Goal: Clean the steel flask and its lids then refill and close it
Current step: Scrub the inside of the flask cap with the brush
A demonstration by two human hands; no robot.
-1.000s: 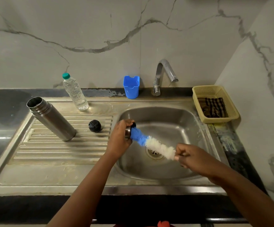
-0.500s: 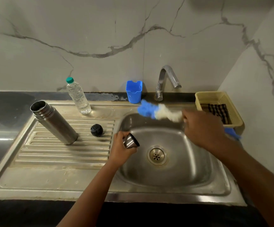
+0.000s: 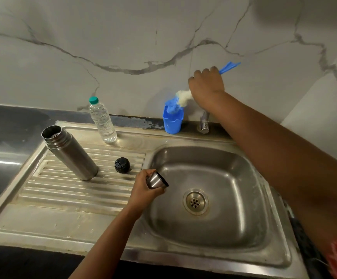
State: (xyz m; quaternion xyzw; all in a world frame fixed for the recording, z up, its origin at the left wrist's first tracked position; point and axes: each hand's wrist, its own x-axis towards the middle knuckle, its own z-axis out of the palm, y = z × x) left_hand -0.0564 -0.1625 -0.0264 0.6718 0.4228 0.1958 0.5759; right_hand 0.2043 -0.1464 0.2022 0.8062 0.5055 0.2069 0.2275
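The open steel flask (image 3: 71, 153) stands on the ribbed drainboard at the left. Its black inner lid (image 3: 122, 165) lies on the ribs to the right of it. My left hand (image 3: 143, 189) grips the steel cup lid (image 3: 157, 180) at the left rim of the sink basin, mouth pointing right. My right hand (image 3: 207, 84) holds the blue-handled bottle brush (image 3: 180, 98) up at the back wall. The brush's blue and white head dips into the blue cup (image 3: 172, 122).
A clear water bottle (image 3: 102, 120) with a green cap stands at the back of the drainboard. The tap (image 3: 204, 121) is partly hidden behind my right forearm. The sink basin (image 3: 234, 178) has a drain (image 3: 195, 201) in its middle.
My right hand has carried the brush from the cup lid up and back to the blue cup, putting its head in. My left hand kept hold of the lid near the basin's rim.
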